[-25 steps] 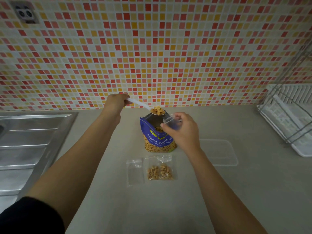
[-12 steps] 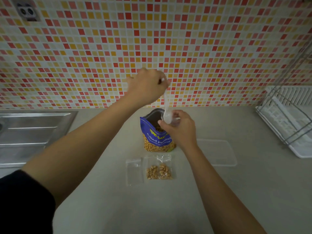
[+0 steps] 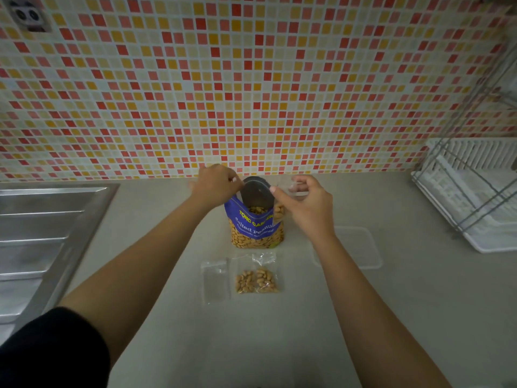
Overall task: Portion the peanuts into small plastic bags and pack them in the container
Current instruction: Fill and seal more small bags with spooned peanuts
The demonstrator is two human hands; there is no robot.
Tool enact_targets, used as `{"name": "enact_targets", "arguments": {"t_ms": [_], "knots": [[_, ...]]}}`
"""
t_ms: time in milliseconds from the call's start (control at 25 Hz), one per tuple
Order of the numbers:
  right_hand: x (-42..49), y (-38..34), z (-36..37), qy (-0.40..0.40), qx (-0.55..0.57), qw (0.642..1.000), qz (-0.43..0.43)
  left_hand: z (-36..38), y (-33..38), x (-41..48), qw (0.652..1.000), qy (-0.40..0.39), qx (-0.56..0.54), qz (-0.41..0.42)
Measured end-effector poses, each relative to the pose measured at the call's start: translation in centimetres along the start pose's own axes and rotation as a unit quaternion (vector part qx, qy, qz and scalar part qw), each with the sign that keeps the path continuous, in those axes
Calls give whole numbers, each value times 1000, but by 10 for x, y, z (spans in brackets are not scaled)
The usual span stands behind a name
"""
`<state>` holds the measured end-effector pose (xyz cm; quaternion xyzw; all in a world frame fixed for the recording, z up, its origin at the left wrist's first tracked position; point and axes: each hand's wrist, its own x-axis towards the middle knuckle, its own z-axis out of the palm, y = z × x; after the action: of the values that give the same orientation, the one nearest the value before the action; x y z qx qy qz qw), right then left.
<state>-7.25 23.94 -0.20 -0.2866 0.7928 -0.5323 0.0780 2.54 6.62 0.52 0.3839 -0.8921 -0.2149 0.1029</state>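
Observation:
An open blue bag of salted peanuts (image 3: 256, 228) stands on the counter near the tiled wall. My left hand (image 3: 216, 184) is at the bag's left rim, closed around a white spoon of which only a sliver shows. My right hand (image 3: 306, 205) pinches a small clear plastic bag (image 3: 279, 212) with a few peanuts in it, held against the big bag's right rim. In front lie a filled small bag (image 3: 257, 280) and an empty small bag (image 3: 215, 277). A clear plastic container (image 3: 363, 250) sits flat to the right, partly behind my right forearm.
A steel sink drainboard (image 3: 42, 233) fills the left side. A white dish rack with a wire frame (image 3: 475, 197) stands at the right. The mosaic-tiled wall rises just behind the peanut bag.
My left hand has come down from above the small bag to the big bag's left rim, taking the spoon with it. Peanuts now show inside the small bag in my right hand.

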Motion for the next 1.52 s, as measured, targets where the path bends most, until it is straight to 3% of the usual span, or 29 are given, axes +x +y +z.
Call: {"name": "enact_targets", "arguments": {"t_ms": [80, 240, 400, 480, 640, 800, 880, 1000, 1080, 1200, 1400, 1520], "knots": [[3, -3, -6, 15, 12, 1000, 11, 6, -5, 0, 999, 38, 5, -15], [9, -12, -11, 30, 28, 999, 11, -5, 6, -18, 976, 159, -130, 70], [9, -24, -4, 22, 66, 998, 2, 3, 21, -60, 963, 70, -205, 159], [6, -28, 1, 7, 76, 997, -3, 16, 25, -73, 959, 52, -229, 160], [-1, -24, 4, -72, 111, 991, -9, 28, 16, -81, 946, 48, -308, 83], [-15, 7, 8, -161, 139, 977, -14, 44, -11, -110, 874, -73, -481, -7], [-30, 34, 17, -204, 134, 970, 20, 64, -28, -133, 846, -111, -517, -71], [-57, 82, 33, -242, -1, 967, 80, 101, -52, -166, 829, -167, -507, -167], [-75, 107, 43, -258, -112, 956, 82, 122, -64, -185, 835, -181, -467, -228], [-97, 117, 52, -269, -166, 946, 75, 138, -72, -202, 866, -158, -391, -268], [-102, 119, 60, -246, -198, 948, 35, 141, -71, -203, 947, -136, -222, -187], [-99, 121, 59, -220, -173, 960, 8, 133, -67, -197, 978, -110, -108, -143]]}}
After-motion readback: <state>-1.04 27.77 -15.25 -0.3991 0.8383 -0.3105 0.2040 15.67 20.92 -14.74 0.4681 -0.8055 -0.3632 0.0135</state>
